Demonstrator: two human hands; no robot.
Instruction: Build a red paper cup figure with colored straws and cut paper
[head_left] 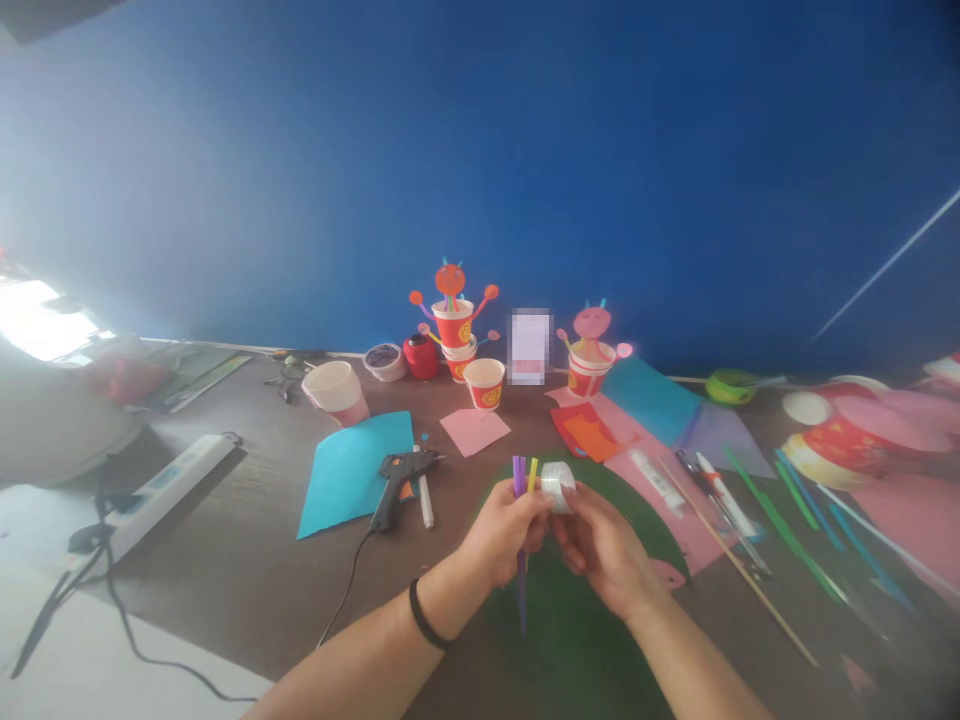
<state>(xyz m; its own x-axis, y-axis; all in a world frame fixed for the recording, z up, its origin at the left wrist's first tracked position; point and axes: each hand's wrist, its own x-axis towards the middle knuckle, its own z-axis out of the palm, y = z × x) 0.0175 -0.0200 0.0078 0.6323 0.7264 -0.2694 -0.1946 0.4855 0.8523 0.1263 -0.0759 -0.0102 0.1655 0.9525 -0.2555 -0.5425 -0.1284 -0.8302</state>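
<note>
My left hand (504, 530) is closed round a small bunch of thin paper strips (523, 476), purple and yellow, that stick up above the fingers and hang below them. My right hand (600, 545) pinches a small roll of clear tape (558, 484) right beside the tops of the strips. Both hands hover over a dark green sheet (577, 640) on the brown table. A black band sits on my left wrist.
A black glue gun (400, 478) with its cord lies on a cyan sheet (352, 470) to the left. Red paper cups with figures (454, 325) stand by the blue wall. Pens, sticks and coloured strips (750, 525) lie to the right, a power strip (161, 485) to the left.
</note>
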